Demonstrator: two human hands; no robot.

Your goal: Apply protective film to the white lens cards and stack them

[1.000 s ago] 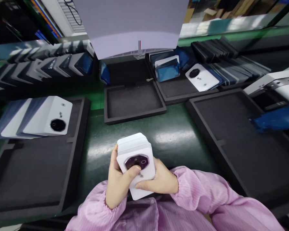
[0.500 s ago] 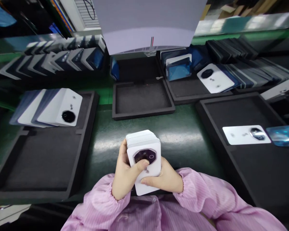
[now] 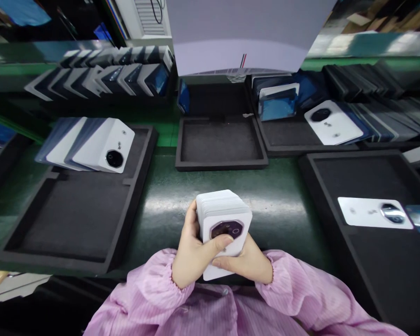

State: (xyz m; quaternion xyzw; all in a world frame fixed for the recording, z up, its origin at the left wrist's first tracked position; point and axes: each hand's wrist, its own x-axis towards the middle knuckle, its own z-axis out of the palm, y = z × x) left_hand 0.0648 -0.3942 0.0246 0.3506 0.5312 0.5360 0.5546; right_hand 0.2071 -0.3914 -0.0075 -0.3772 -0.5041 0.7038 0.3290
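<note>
The person's left hand (image 3: 192,254) and right hand (image 3: 245,261) hold one stack of white back covers (image 3: 222,219) between them, close to the body and above the near edge of the green bench (image 3: 283,196). The fingers of both hands are clenched on the stack: the left thumb (image 3: 219,242) lies across the top cover just below its dark camera ring, and the right fingers (image 3: 226,263) wrap the lower right edge from beneath. The stack leans slightly to the right, its edges squared.

Step in hand, as judged: the stack is gathered and trued up in both hands, and the thumb stands ready on the top piece. The next move calls for a steady grip under the stack while one cover is slid off cleanly, without smearing the ring.

Left of the fingers a black foam tray (image 3: 73,219) carries a fanned row of white covers (image 3: 91,144) at its far end. Beyond the fingers sits a small black tray (image 3: 220,163). Right of the fingers a large tray (image 3: 388,261) holds a single cover (image 3: 371,212) lying flat, well apart from the stack.
</note>
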